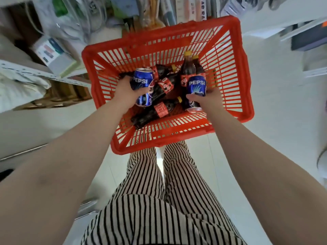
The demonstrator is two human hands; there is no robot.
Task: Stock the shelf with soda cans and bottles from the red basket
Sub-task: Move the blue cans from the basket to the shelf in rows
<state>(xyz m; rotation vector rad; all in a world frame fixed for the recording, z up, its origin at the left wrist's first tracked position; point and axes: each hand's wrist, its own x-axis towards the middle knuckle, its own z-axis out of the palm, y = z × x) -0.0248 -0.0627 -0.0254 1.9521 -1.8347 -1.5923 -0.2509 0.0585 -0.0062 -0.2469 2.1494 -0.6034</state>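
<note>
A red plastic basket (230,71) stands on the white floor in front of my legs. Inside lie several dark cola bottles with red labels and yellow caps, such as one bottle (159,110) near the front wall and two upright ones (188,68) at the right. My left hand (126,91) is shut on a blue Pepsi can (142,79), with another blue can (144,100) just below it. My right hand (208,99) is shut on a second blue Pepsi can (196,85), lifted above a further can (193,107).
A shelf edge (35,71) with boxes and white bags runs along the left. Hanging packaged goods (150,13) fill the rack beyond the basket. A white unit with a dark panel (307,39) stands at the upper right. My striped trousers (159,200) are below.
</note>
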